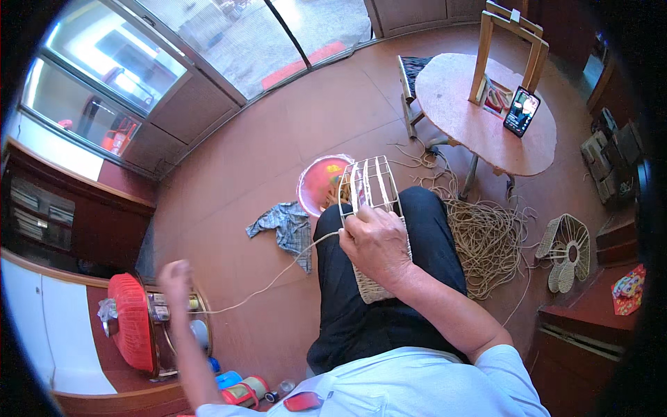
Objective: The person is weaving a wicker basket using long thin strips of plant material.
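Fingers of right hand (376, 241) curl over half-woven basket (373, 222) on our lap, pinning cord (278, 276). Left hand (176, 274), fist shut on cord, pulls it out sideways. We keep cord tight, push each row snug against wire ribs.

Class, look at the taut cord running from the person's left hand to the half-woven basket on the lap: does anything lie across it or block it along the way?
Nothing visible does. The cord runs free through the air from the raised left hand to the basket, where the right hand pins it at the frame. The checked cloth lies on the floor beneath, apparently not touching it.
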A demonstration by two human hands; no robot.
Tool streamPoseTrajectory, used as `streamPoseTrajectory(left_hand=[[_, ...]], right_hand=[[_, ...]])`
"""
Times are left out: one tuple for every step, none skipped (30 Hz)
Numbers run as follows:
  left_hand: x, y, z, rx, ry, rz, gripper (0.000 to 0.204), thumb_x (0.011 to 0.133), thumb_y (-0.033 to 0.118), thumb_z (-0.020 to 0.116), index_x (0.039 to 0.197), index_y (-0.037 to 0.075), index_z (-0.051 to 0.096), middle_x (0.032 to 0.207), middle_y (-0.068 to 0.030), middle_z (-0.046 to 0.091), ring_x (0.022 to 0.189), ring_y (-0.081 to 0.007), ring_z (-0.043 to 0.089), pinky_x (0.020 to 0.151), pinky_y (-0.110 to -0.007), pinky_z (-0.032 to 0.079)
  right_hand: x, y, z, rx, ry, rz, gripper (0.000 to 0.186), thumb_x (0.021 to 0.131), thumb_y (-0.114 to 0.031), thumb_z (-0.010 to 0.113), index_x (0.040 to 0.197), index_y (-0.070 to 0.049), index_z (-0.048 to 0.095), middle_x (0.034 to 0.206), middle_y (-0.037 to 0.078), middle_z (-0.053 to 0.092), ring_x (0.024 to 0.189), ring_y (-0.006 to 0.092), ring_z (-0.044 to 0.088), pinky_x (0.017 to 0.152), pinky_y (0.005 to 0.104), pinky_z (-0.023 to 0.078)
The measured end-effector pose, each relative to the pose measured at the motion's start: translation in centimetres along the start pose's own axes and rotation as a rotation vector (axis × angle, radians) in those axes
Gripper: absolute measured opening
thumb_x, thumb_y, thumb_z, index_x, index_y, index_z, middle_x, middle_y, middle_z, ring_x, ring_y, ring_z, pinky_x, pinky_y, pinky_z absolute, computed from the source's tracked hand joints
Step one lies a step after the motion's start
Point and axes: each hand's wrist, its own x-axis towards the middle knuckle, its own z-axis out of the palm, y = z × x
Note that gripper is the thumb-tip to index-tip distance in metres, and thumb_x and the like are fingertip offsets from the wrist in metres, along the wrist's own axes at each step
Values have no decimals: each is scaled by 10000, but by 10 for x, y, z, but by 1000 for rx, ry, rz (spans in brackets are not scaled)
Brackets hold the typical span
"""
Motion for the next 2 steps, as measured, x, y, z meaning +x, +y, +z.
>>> streamPoseTrajectory(left_hand=[[-47,59,61,-122,-129,126,199,1052,202,779,1109,12,800,1005,-76,762,888,-211,717,798,-387,600],[-50,59,59,-120,-126,123,199,1052,202,779,1109,12,800,1005,-76,762,888,-211,717,798,-387,600]], right_hand=[[0,0,-3,-4,-6,3,157,917,-203,771,835,-88,702,874,92,636,851,289,702,775,469,513],[1,-2,-5,-1,-9,0,157,917,-203,771,835,-88,702,874,92,636,851,289,702,775,469,513]])
